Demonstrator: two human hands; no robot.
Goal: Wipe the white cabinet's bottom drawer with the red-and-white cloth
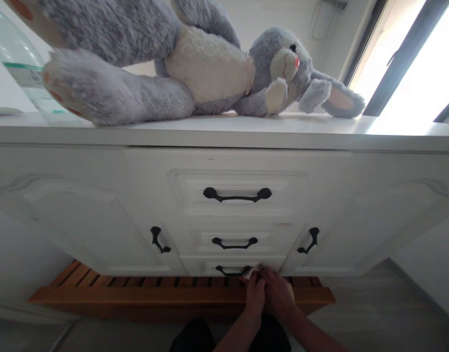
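Observation:
My left hand (254,295) and my right hand (279,293) are close together, low in front of the white cabinet (81,215). Both pinch a small white cloth (254,270) pressed against the bottom drawer (209,266), just right of its black handle (231,270). Fingers of both hands are curled on the cloth. Above are the middle drawer handle (234,243) and the top drawer handle (237,195).
A grey and white plush rabbit (195,68) lies on the cabinet top (224,129), beside a clear plastic bottle (17,58) at the left. Cabinet doors with black handles flank the drawers. A wooden slatted shelf (136,291) runs under the cabinet. A bright window (411,54) is at the right.

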